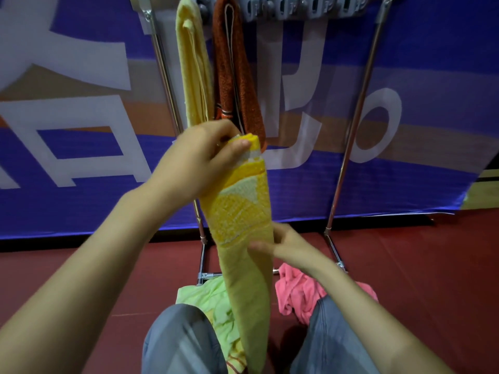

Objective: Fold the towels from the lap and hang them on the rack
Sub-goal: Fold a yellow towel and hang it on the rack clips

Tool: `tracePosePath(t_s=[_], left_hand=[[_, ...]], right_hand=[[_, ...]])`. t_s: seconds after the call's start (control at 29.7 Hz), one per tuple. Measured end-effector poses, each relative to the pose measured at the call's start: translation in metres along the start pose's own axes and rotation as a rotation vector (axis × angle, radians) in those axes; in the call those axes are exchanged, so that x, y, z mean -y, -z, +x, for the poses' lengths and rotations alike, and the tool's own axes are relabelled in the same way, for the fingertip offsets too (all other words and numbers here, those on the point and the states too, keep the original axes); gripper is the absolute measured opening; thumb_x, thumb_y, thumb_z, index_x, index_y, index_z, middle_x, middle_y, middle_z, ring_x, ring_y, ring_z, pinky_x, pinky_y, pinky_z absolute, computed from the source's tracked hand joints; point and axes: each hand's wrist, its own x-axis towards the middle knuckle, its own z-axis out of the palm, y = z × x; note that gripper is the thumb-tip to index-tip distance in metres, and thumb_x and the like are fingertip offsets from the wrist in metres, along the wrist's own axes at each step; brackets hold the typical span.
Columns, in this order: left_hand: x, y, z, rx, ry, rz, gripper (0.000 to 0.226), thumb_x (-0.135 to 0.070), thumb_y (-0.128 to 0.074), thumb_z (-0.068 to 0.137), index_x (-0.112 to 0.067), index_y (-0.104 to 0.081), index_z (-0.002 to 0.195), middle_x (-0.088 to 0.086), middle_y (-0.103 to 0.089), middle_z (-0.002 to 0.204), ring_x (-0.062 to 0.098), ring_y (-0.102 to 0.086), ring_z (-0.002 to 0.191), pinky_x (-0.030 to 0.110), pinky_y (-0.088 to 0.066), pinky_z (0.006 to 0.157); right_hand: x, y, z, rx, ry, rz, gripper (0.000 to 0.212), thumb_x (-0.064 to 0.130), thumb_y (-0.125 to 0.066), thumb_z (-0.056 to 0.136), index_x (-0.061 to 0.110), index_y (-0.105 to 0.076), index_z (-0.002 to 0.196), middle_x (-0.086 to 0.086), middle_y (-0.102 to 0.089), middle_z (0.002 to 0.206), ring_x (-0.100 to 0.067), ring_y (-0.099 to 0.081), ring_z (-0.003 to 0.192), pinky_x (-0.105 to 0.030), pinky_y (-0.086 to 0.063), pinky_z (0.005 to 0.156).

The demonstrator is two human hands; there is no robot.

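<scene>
A yellow towel (244, 220) with white patches hangs folded lengthwise in front of me. My left hand (199, 157) pinches its top end at mid-height. My right hand (286, 245) grips its right edge lower down. The towel's tail drops between my knees. On the metal rack (359, 109) behind it, a pale yellow towel (193, 66) and a rust-brown towel (235, 71) hang side by side from the top bar. A light green towel (216, 303) lies on my lap at the left and a pink towel (299, 290) at the right knee.
A blue banner (432, 76) with large white letters stands right behind the rack. Grey clips (305, 6) line the rack's top bar to the right of the hung towels. The floor (418, 265) is dark red. My knees in grey trousers (178, 341) fill the bottom.
</scene>
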Motion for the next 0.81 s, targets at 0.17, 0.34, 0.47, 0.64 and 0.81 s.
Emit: tracePosePath(t_s=[0.17, 0.34, 0.47, 0.64, 0.81], left_hand=[[-0.001, 0.021, 0.006, -0.137, -0.006, 0.056, 0.027, -0.041, -0.047, 0.082, -0.016, -0.057, 0.082, -0.014, -0.047, 0.063, 0.013, -0.045, 0.061, 0.029, -0.035, 0.058], [0.012, 0.032, 0.002, -0.033, 0.096, 0.168, 0.036, -0.046, -0.044, 0.080, -0.011, -0.052, 0.078, 0.004, -0.052, 0.066, 0.026, -0.050, 0.066, 0.039, -0.041, 0.062], [0.029, 0.017, -0.018, 0.105, 0.205, 0.219, 0.026, -0.030, -0.054, 0.087, -0.006, -0.056, 0.094, 0.013, -0.058, 0.082, 0.030, -0.054, 0.075, 0.036, -0.042, 0.062], [0.039, -0.030, -0.048, 0.519, 0.316, 0.380, 0.037, -0.038, -0.047, 0.090, -0.013, -0.050, 0.117, 0.008, -0.060, 0.107, 0.026, -0.058, 0.095, 0.039, -0.050, 0.082], [0.032, -0.075, -0.062, 0.598, 0.293, -0.063, 0.039, -0.037, -0.045, 0.091, -0.017, -0.051, 0.124, 0.001, -0.053, 0.125, 0.017, -0.052, 0.115, 0.025, -0.040, 0.097]], right_hand=[[-0.049, -0.004, 0.002, 0.107, -0.155, -0.056, 0.023, 0.004, -0.060, 0.082, 0.010, -0.059, 0.104, -0.001, -0.064, 0.098, 0.009, -0.062, 0.073, -0.013, -0.050, 0.074], [-0.076, -0.003, 0.001, 0.054, -0.190, -0.052, 0.014, 0.002, -0.060, 0.081, 0.015, -0.063, 0.087, 0.020, -0.069, 0.069, 0.010, -0.059, 0.069, -0.011, -0.047, 0.069], [-0.071, 0.003, -0.003, 0.085, -0.167, -0.081, 0.016, 0.004, -0.065, 0.078, 0.019, -0.063, 0.084, 0.020, -0.067, 0.067, 0.010, -0.056, 0.068, -0.012, -0.045, 0.069], [-0.038, 0.018, -0.006, 0.148, -0.103, -0.068, 0.022, 0.005, -0.062, 0.081, -0.002, -0.062, 0.102, 0.002, -0.064, 0.085, 0.002, -0.058, 0.073, -0.017, -0.047, 0.073], [0.004, 0.016, -0.010, 0.252, -0.068, 0.009, 0.011, 0.018, -0.061, 0.074, 0.017, -0.064, 0.085, 0.009, -0.064, 0.074, -0.003, -0.057, 0.069, -0.017, -0.045, 0.066]])
